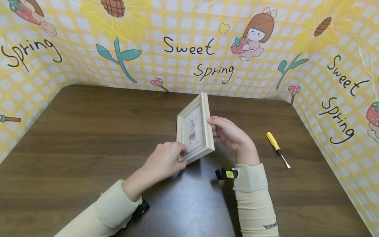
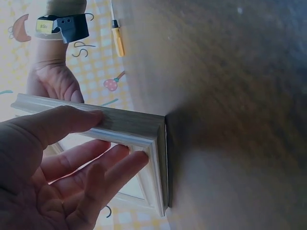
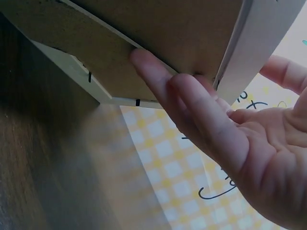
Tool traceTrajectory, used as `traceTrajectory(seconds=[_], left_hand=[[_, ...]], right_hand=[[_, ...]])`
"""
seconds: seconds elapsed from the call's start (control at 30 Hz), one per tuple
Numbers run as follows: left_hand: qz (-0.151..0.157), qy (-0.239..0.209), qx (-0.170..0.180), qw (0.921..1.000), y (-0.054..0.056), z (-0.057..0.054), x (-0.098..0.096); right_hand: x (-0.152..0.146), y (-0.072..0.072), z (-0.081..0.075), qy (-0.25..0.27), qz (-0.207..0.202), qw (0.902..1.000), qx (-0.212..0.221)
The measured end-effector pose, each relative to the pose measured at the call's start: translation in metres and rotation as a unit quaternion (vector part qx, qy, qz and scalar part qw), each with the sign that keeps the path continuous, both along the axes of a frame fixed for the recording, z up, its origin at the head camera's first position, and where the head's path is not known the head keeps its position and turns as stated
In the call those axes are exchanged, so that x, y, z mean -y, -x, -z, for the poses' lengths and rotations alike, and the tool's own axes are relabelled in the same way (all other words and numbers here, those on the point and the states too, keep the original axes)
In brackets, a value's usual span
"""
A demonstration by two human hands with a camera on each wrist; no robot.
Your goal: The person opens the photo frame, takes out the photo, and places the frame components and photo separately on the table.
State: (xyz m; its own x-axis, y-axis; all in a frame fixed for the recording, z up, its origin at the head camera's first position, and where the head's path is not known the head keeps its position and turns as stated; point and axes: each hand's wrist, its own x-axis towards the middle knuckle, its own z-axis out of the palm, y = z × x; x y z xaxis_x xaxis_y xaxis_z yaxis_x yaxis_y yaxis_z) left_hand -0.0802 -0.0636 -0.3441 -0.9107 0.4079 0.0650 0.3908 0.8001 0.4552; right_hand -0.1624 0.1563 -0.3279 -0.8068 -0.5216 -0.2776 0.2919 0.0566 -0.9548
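Note:
A cream wooden picture frame [image 1: 211, 131] is held tilted over the middle of the table, its front turned to the left. Behind its pane shows a white card [image 1: 193, 130] with a small brown plant drawing. My left hand [image 1: 165, 159] grips the near lower edge, thumb on the outer side and fingers over the front. On the far side my right hand [image 1: 232, 135] holds the right edge, its thumb on the rim and its fingers against the brown backing board [image 3: 120, 79]. Small black tabs line that back. Whether the frame touches the table I cannot tell.
A screwdriver [image 1: 277, 148] with a yellow and black handle lies to the right of my right hand. The dark wooden table [image 1: 88, 138] is bordered at the back and sides by a yellow checked cloth [image 1: 189, 19] with printed flowers and lettering.

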Motion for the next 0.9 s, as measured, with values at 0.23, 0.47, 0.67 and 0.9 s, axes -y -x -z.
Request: traceTrajectory(seconds=[0.23,0.47,0.67,0.9], left_hand=[[-0.022,0.026,0.004,0.9994,-0.002,0.000,-0.002],[-0.031,0.047,0.005,0.9984,-0.002,-0.001,-0.004],[-0.030,0.059,0.007,0.9977,0.001,-0.001,-0.003],[-0.030,0.074,0.000,0.9969,0.001,0.001,0.000]], right_hand=[[-0.004,0.004,0.006,0.007,-0.005,0.9999,0.012],[-0.007,0.007,0.011,0.009,-0.007,0.9996,0.026],[-0.007,0.009,0.014,0.016,0.003,0.9996,0.024],[-0.007,0.010,0.020,0.021,0.017,0.9988,0.041]])
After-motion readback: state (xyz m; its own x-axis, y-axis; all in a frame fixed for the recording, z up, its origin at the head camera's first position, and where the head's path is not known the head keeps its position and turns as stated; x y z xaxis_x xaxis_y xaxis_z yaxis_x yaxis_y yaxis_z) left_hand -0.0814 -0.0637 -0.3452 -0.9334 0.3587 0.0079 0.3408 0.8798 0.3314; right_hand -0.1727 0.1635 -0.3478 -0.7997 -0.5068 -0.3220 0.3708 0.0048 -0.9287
